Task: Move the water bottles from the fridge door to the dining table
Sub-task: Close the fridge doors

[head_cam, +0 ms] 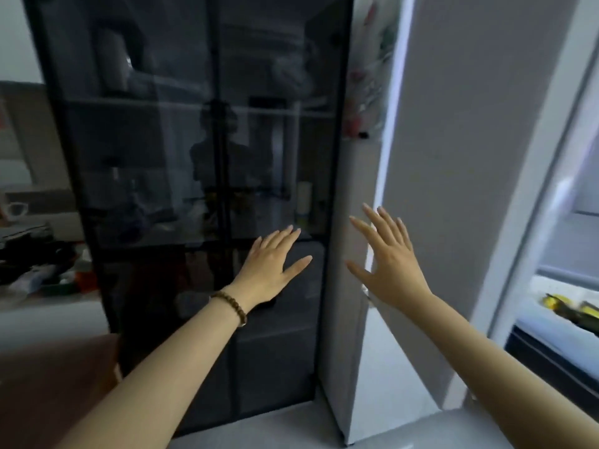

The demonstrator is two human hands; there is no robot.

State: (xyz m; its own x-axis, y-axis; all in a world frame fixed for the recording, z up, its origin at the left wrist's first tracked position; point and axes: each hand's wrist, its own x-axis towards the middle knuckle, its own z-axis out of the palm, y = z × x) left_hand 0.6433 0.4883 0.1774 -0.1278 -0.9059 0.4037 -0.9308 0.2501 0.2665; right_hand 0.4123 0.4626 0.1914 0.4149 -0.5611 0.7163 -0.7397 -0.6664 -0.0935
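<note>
The grey fridge door (460, 157) stands partly swung out at the right, with the lit fridge interior (570, 254) showing past its right edge. My right hand (389, 257) is open with fingers spread, right at the door's left edge. My left hand (272, 267), with a bead bracelet on the wrist, is open and held in front of the dark glass cabinet (194, 157). No water bottles can be made out; the door's inner side is hidden from me.
The dark glass-fronted cabinet stands directly left of the fridge. A cluttered surface (42, 264) lies at the far left. A fridge shelf at the lower right holds yellow items (570, 306). Pale floor (324, 429) lies below.
</note>
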